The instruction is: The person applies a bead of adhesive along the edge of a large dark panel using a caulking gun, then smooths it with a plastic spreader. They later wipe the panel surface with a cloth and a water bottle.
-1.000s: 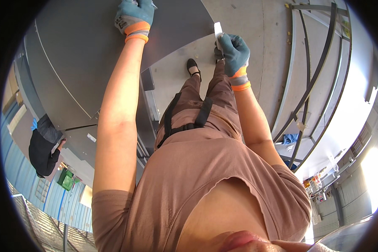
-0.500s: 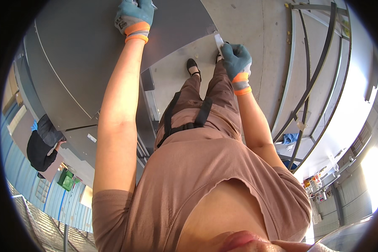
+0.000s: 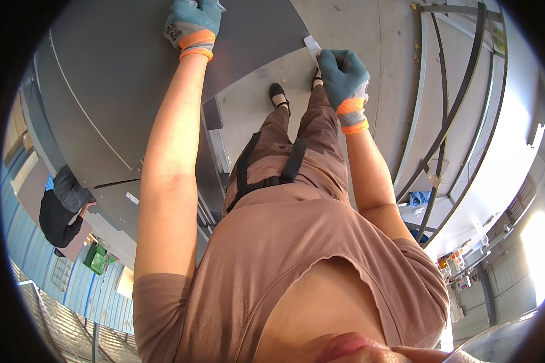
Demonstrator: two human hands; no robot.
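Observation:
My left hand (image 3: pixel 194 27), in a teal and grey work glove with an orange cuff, is closed on top of the large dark grey panel (image 3: pixel 115 78). A small pale bit shows beside its fingers, but what it holds, if anything, is hidden. My right hand (image 3: pixel 344 78), gloved alike, grips a short whitish flat strip (image 3: pixel 312 45) between thumb and fingers. The strip's far end lies at the panel's right edge, near its corner; I cannot tell whether it is stuck there.
To the right stands a dark metal frame rack (image 3: pixel 448 115) with a blue cloth (image 3: pixel 419 198) in it. Beyond the panel on the left, a person in black (image 3: pixel 60 212) bends near a green bin (image 3: pixel 95 259). My feet stand on the concrete floor (image 3: pixel 251 91).
My right hand has shifted slightly right, and the strip's end has moved up and left along the panel's edge. My left hand has barely moved.

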